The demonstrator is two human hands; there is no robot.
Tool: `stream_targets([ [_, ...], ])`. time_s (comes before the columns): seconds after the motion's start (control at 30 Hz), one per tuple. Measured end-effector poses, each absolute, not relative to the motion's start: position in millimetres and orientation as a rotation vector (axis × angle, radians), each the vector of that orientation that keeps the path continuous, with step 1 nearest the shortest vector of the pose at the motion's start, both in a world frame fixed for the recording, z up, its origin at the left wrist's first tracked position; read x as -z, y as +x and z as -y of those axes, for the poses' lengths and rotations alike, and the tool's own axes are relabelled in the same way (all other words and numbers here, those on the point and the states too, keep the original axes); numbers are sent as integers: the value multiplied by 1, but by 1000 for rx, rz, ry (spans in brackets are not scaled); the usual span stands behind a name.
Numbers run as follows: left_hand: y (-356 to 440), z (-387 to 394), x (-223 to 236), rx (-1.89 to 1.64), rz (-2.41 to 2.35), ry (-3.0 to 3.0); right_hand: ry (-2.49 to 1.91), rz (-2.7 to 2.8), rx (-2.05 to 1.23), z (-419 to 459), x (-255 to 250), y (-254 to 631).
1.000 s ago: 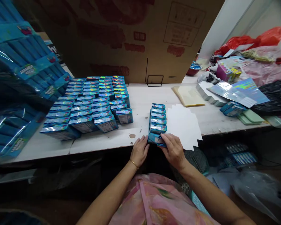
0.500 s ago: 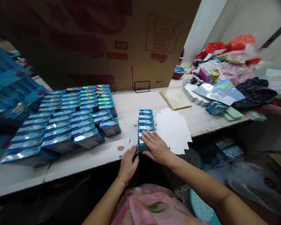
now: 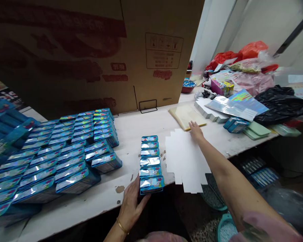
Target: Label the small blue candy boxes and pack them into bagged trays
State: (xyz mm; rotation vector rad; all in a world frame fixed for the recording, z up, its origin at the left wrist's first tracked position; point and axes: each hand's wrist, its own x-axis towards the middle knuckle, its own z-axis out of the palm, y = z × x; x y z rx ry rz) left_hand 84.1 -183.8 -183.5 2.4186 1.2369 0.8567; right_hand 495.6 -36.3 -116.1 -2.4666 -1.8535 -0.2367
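Cupping the near end of a single-file row of six foil-wrapped blue boxes (image 3: 150,164) with the left hand (image 3: 132,210), palm turned toward the row, fingers half open and curved against the side of the nearest box, no closed grip showing, a thin gold bangle (image 3: 122,227) on the wrist. Row lying flat on a chipped white surface (image 3: 131,131), its nearest box close to the front edge, boxes touching end to end. Right hand (image 3: 196,131) stretched well forward, open and empty, fingers slightly spread at the top edge of a loose pile of white die-cut card sheets (image 3: 184,161), just short of a cream paper pad (image 3: 185,117). White sheets lying just beside the row, on its right. To the left, a large block of matching blue boxes (image 3: 65,158) in tight rows, glossy holographic faces upward, a short gap away from the row. Behind, a brown cardboard carton (image 3: 65,60) standing on edge, a small black wire stand (image 3: 148,106) at its foot. Farther right, a stack of folded white card (image 3: 209,112), holographic sheets (image 3: 232,106), a few small blue boxes (image 3: 236,125) and a black plastic bag (image 3: 280,102).
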Motion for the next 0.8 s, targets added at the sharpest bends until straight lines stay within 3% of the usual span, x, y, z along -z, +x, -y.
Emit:
stream_targets([
  [0.3, 84, 185, 180, -844, -1281, 2426, -2405, 2320, 388, 12, 112, 519],
  [0.8, 86, 184, 182, -815, -1311, 2419, -2344, 2379, 453, 33, 70, 524],
])
